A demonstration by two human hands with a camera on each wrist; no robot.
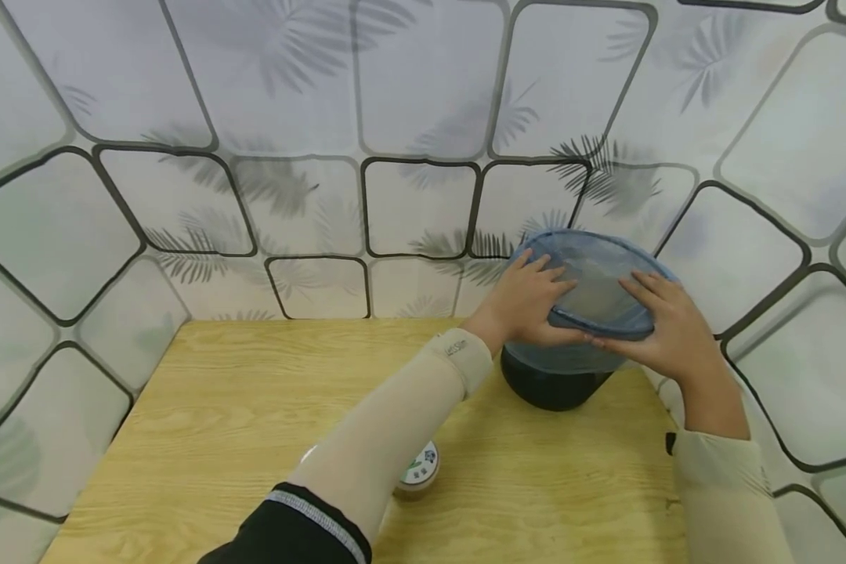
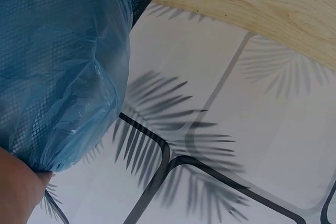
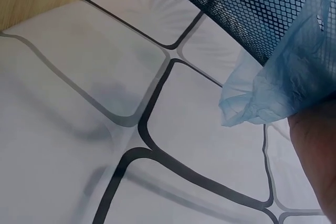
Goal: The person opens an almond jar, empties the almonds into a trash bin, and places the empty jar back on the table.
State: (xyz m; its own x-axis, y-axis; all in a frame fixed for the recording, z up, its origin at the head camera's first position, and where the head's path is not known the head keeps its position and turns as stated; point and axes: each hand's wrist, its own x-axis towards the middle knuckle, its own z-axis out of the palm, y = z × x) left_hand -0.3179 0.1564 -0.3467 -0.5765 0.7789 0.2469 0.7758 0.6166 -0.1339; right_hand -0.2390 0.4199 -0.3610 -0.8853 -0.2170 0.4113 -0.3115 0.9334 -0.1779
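Observation:
A dark mesh trash bin (image 1: 553, 384) stands at the right rear of the table, lined with a thin blue trash bag (image 1: 592, 270) that is folded over its rim. My left hand (image 1: 529, 305) holds the bag at the left of the rim, fingers spread over the edge and thumb along the front. On the right side of the rim, my right hand (image 1: 666, 329) grips the bag in the same manner, the two thumbs close together. Loose plastic of the bag (image 2: 89, 93) hangs over the mesh in the left wrist view. The right wrist view shows crumpled bag edge (image 3: 283, 93) beside the mesh wall (image 3: 252, 9).
On the wooden table (image 1: 254, 407), a round container (image 1: 421, 466) with a white printed top lies partly hidden behind my left forearm. Patterned curtain-like walls (image 1: 423, 207) enclose the table's back and sides, near the bin.

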